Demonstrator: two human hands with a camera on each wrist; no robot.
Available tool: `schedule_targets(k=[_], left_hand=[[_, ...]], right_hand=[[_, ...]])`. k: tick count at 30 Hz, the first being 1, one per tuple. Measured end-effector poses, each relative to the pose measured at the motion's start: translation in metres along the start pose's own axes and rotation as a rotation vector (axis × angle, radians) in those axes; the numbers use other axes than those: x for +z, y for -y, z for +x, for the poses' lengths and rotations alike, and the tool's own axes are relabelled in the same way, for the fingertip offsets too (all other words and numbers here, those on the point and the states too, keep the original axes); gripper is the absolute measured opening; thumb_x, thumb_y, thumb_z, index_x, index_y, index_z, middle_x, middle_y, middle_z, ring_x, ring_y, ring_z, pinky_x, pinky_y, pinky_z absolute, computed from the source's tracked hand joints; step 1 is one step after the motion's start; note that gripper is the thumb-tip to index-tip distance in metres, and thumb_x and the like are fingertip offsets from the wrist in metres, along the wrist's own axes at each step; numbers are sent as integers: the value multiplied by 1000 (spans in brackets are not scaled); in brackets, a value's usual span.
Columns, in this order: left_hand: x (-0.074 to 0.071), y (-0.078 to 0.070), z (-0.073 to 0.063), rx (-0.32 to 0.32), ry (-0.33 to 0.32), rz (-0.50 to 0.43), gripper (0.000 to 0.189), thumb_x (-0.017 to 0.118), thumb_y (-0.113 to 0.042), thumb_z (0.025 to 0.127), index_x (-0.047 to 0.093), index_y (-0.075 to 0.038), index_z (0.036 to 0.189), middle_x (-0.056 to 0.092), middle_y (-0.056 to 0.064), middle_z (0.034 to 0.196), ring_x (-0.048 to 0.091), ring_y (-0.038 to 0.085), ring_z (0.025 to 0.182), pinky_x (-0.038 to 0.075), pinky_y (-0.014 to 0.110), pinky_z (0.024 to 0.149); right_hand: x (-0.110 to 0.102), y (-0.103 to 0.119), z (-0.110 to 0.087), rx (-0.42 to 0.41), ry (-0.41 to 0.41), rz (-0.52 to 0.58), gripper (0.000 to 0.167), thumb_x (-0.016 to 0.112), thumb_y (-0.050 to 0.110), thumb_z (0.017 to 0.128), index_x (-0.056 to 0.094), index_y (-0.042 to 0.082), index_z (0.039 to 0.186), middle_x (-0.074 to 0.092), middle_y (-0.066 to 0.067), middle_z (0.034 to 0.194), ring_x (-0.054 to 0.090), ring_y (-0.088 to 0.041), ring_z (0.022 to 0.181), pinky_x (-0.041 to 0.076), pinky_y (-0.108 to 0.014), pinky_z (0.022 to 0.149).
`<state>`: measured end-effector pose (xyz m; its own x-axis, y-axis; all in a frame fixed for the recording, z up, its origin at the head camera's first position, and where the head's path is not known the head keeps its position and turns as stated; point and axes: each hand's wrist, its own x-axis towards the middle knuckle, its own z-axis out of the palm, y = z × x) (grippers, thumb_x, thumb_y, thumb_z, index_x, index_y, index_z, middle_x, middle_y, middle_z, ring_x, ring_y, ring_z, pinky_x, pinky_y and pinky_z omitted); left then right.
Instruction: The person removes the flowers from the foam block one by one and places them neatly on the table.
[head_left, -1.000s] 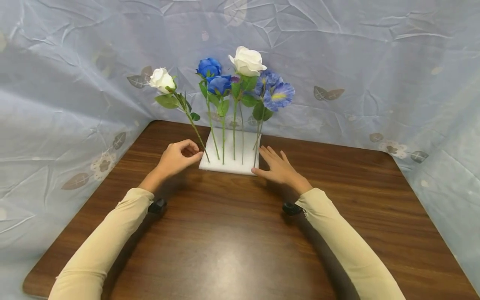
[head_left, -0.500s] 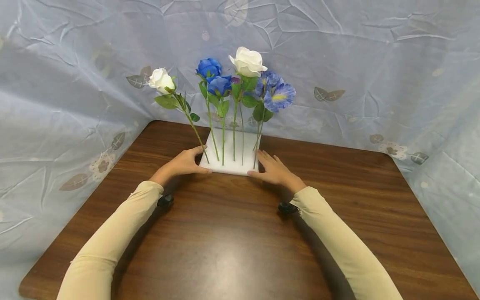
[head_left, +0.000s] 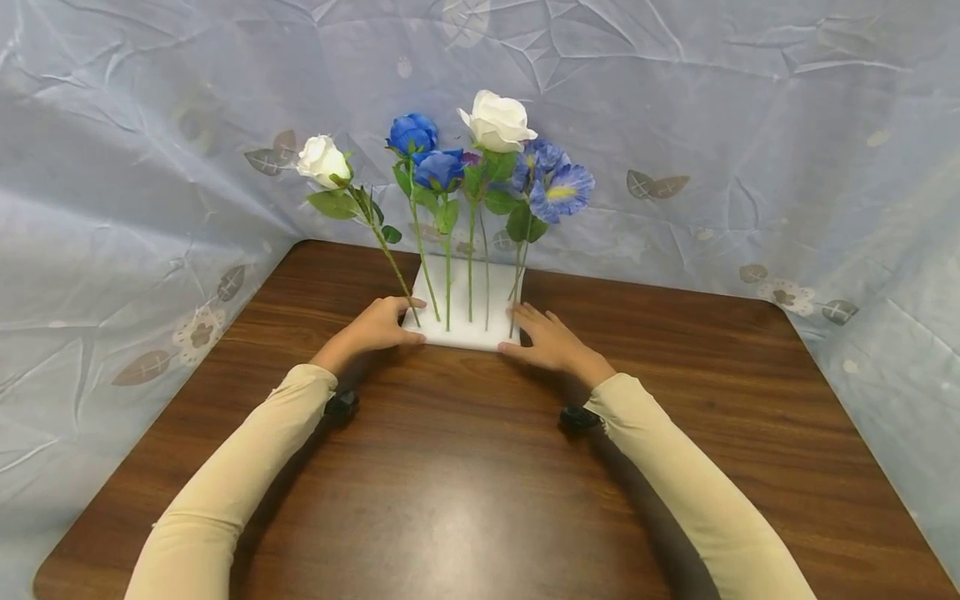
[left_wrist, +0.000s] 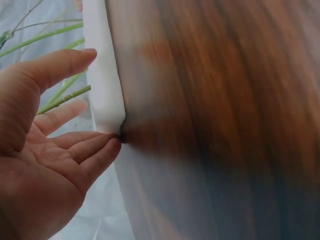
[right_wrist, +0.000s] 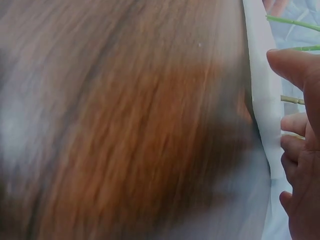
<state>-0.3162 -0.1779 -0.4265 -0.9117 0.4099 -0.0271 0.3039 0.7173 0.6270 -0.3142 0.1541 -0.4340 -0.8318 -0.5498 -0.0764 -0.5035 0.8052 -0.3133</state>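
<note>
A white foam board (head_left: 465, 287) lies near the far side of the table with artificial flowers standing in it. At its left side, my left hand (head_left: 373, 325) touches the edge with fairly straight fingers, its thumb (left_wrist: 75, 62) spread apart. My right hand (head_left: 555, 342) is at the right side, fingers along the edge and thumb by the front corner. The flowers are a leaning white rose (head_left: 324, 161), two blue flowers (head_left: 438, 169), a taller white rose (head_left: 497, 122), violet-blue irises (head_left: 562, 192) and a small purple bloom, mostly hidden.
The brown wood-grain table (head_left: 450, 467) reaches toward me from the board. A pale blue patterned cloth (head_left: 712, 108) hangs behind and along both sides. Dark wrist devices (head_left: 577, 419) sit under both forearms.
My left hand has uncurled its fingers and moved right onto the board's edge. My right hand has shifted slightly left and nearer me. The rear blue flower has swayed a little left.
</note>
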Motion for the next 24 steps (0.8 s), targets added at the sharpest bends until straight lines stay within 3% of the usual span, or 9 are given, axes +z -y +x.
schedule_targets(k=[14,20,24], left_hand=[[25,-29,15,41,-5,12,60,79,-23,90,58,-1,142,56,27,145,52,41,137,45,53,113],[35,-37,26,48,-16,10,64,80,-24,90,55,0,145,63,27,136,61,36,124,48,50,110],[42,-41,34,55,-39,-4,65,80,-23,89,55,0,145,55,25,146,53,38,137,46,50,113]], right_hand=[[-6,-29,-32,28,-25,18,79,56,49,102,27,4,161,21,-17,169,17,-37,158,13,-64,126],[-10,-42,-42,38,-25,12,79,56,50,102,27,4,161,22,-17,169,17,-38,157,14,-65,125],[-13,-50,-47,48,-27,18,79,56,48,102,28,4,161,21,-18,169,17,-38,157,14,-66,125]])
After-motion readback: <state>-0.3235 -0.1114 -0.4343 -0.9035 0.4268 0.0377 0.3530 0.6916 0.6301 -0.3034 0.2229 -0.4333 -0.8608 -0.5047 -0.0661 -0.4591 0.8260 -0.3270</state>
